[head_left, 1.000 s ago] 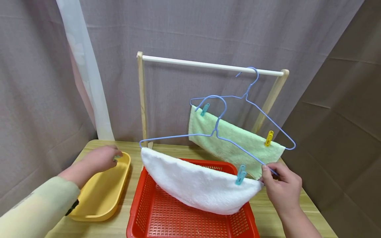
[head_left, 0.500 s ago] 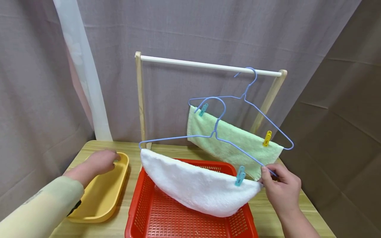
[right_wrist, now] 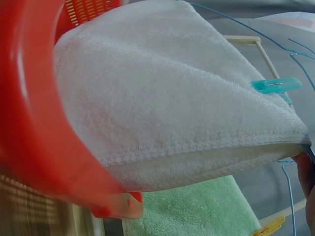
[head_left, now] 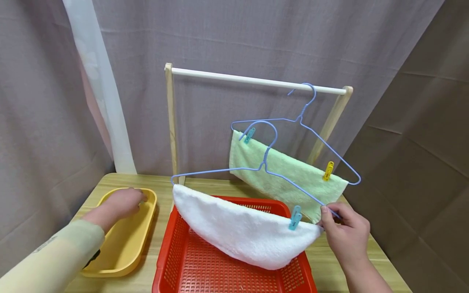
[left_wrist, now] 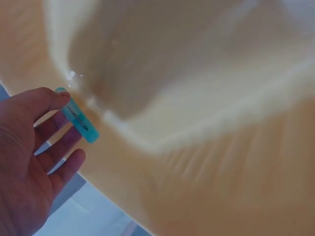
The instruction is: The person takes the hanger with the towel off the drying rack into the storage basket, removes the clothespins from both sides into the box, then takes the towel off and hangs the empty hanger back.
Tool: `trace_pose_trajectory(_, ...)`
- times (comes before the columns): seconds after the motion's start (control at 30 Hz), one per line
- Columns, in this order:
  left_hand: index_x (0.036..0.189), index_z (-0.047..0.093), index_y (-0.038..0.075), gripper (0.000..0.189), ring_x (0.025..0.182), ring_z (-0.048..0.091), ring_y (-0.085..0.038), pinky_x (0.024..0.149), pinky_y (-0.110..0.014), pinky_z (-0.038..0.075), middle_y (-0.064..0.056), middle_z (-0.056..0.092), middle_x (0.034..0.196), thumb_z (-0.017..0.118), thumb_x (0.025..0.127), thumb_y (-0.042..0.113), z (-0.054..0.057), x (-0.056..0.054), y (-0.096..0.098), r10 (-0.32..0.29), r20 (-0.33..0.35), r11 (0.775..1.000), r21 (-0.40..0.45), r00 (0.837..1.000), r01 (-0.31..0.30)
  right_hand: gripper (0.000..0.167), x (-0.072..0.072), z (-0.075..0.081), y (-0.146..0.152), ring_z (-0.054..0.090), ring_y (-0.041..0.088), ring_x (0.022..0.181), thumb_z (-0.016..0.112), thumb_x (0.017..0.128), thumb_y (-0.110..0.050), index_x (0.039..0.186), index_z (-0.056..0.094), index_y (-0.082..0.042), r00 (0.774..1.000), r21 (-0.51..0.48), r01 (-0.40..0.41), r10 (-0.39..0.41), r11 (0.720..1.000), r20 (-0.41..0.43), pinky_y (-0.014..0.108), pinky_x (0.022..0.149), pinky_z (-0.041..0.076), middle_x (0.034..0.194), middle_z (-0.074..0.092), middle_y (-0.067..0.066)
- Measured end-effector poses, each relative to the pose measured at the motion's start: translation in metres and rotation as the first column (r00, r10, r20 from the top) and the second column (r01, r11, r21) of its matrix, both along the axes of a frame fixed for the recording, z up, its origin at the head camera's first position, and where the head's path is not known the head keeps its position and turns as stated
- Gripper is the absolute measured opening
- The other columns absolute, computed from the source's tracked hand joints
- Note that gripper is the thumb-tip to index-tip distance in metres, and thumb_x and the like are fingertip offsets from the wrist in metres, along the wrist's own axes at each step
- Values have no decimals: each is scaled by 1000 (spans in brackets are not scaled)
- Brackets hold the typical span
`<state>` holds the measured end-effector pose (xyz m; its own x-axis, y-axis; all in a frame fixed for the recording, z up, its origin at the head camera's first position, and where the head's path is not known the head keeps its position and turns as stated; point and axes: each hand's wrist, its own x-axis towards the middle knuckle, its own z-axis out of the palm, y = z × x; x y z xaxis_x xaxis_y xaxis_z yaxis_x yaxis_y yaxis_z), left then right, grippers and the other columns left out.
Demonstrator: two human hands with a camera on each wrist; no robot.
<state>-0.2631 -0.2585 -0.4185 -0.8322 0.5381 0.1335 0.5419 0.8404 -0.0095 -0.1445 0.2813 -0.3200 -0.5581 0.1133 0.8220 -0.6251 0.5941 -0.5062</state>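
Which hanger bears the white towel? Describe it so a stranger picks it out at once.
From the wooden rack, look down to the red basket in front. The white towel over it is on a blue hanger. Unlike the rear hanger, this one has its hook off the white rail.

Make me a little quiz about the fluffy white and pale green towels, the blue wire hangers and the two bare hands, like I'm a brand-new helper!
1. Pick one. What does the left hand pinch?
A) a bright yellow plastic clothespin
B) a teal plastic clothespin
C) a red plastic basket

2. True or false? The pale green terry towel hangs from a blue wire hanger hooked over the round white rod.

3. Fill the gap. The right hand grips a second blue wire hanger, which carries a ____ terry towel.

Key: 1. B. 2. True. 3. White; the white towel is on it.
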Motion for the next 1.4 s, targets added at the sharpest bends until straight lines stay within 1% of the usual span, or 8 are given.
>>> trace_pose_trajectory(0.2,73,55,17,24,58,42,-15,54,-36,43,4,43,66,65,71,-4,-4,0,0,-15,-31,1000,2,999,15,13,-1,-1,0,56,-9,59,64,77,19,71,64,7,1000,-3,1,-1,1000,-2,7,59,46,70,61,-22)
trace_pose_trajectory(0.37,72,53,19,26,57,40,-14,53,-34,42,5,41,65,64,71,-4,-9,-1,0,5,-27,1000,4,1000,-5,13,-4,-4,0,57,-8,58,64,76,19,72,64,8,999,-35,-32,31,999,-36,7,59,46,70,64,-17)
trace_pose_trajectory(0.47,72,52,19,26,57,41,-15,53,-35,42,4,43,65,64,72,-4,-12,-1,-1,18,-25,1000,8,1000,-18,12,-6,-6,0,58,-6,57,64,76,19,72,64,8,997,-54,-54,51,997,-53,7,59,46,70,65,-14)
trace_pose_trajectory(0.8,73,50,18,26,60,45,-16,57,-37,45,2,44,68,63,77,-5,-19,-2,-4,48,-14,999,-7,999,-48,11,-8,-9,0,59,-7,57,64,75,20,73,65,9,997,-56,-61,58,997,-45,7,58,46,70,65,-15)
trace_pose_trajectory(0.87,73,50,18,27,60,44,-16,57,-37,44,2,43,68,62,78,-5,-19,-3,-3,53,-3,999,-9,999,-53,10,-9,-10,0,59,-6,57,64,75,20,73,65,10,996,-66,-75,71,995,-59,7,58,46,68,66,-13)
trace_pose_trajectory(1.1,78,56,17,22,61,41,-16,58,-36,42,2,43,68,63,75,-3,-11,0,-4,70,46,997,26,996,-72,12,-7,-7,-2,58,-9,58,64,76,20,73,64,8,1000,-24,-8,8,1000,4,7,56,46,68,62,-22)
trace_pose_trajectory(1.2,80,59,16,22,62,43,-16,58,-37,43,2,45,70,64,74,-4,-7,1,-5,70,52,997,25,996,-71,12,-7,-6,-2,57,-9,57,64,76,20,72,64,9,1000,-21,-7,7,1000,13,8,55,46,68,62,-22)
trace_pose_trajectory(1.4,93,65,9,20,69,55,-19,64,-41,50,-2,57,81,74,77,2,2,2,-3,61,76,998,24,995,-63,11,-8,-6,-1,57,-9,57,64,76,19,73,64,9,1000,-18,-4,4,1000,18,7,55,46,68,61,-23)
